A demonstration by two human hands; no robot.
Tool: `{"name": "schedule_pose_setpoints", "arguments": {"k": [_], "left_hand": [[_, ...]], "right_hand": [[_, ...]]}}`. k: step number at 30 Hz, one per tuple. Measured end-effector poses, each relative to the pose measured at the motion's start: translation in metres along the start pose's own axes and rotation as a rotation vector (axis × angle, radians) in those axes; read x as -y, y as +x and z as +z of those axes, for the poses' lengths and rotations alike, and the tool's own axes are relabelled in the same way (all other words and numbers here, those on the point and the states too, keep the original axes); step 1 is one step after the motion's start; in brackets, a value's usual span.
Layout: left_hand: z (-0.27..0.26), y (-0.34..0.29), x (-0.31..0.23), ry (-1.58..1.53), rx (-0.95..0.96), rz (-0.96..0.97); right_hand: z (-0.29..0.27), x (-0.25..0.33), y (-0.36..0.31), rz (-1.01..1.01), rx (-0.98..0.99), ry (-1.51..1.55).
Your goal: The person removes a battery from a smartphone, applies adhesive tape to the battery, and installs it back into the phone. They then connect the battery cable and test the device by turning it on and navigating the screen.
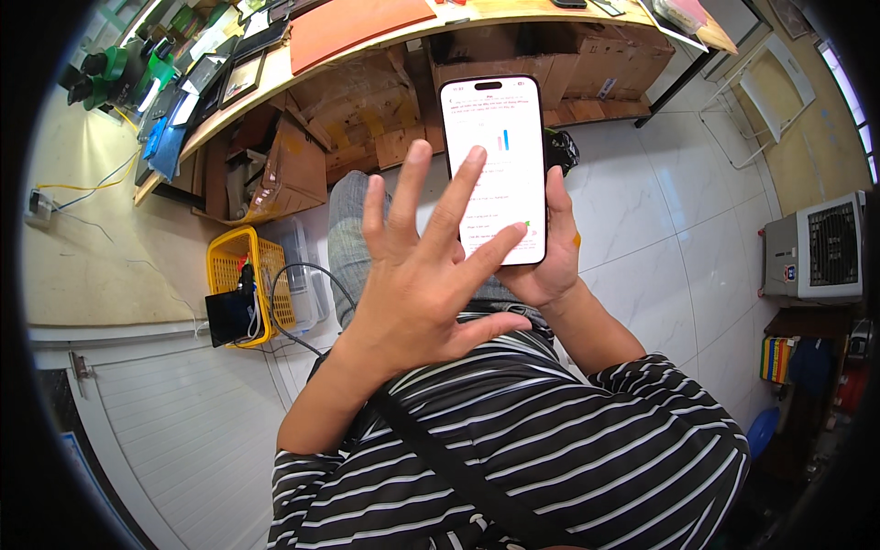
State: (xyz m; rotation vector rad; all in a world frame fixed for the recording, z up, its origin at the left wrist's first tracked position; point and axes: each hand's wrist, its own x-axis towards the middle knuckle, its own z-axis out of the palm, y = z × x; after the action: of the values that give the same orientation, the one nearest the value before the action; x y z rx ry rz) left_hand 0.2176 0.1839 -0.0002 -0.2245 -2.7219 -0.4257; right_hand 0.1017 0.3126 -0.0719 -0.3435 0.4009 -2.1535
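Observation:
A smartphone (pixel 502 174) with a lit white screen stands nearly upright in front of my body. My right hand (pixel 548 266) grips it from below and behind, with the thumb along its right edge; the other fingers are mostly hidden behind the phone. Over the lower left of the screen, my left hand (pixel 422 270) has its fingers spread and holds nothing. Its index fingertip is on or just above the screen near a small green spot. A small bar chart shows on the screen's upper part.
A wooden workbench (pixel 385 41) with an orange-red mat and a green microscope (pixel 133 69) spans the far side, cardboard boxes (pixel 605 64) beneath. A yellow basket (pixel 240 240) stands at left, near a black cable (pixel 316 266). An air cooler (pixel 816 247) and a white folding chair (pixel 775 87) are at right.

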Motion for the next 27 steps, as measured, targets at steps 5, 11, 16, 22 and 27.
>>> {"name": "schedule_pose_setpoints", "arguments": {"k": [5,11,16,22,27], "left_hand": [[0.008,-0.005,-0.005,-0.077,0.020,0.041],[0.002,-0.004,-0.003,0.008,0.024,0.002],[0.000,-0.007,0.002,0.019,0.018,-0.026],[-0.005,-0.011,0.008,0.011,-0.016,-0.045],[-0.007,-0.012,0.008,0.041,-0.008,-0.059]], "right_hand": [[-0.007,-0.004,-0.002,-0.027,-0.081,-0.010],[-0.005,-0.002,-0.002,0.000,0.010,0.017],[-0.002,-0.002,0.000,0.000,0.026,-0.023],[-0.001,-0.003,0.001,0.009,0.023,-0.026],[-0.002,-0.002,0.001,0.023,0.020,-0.044]]}}
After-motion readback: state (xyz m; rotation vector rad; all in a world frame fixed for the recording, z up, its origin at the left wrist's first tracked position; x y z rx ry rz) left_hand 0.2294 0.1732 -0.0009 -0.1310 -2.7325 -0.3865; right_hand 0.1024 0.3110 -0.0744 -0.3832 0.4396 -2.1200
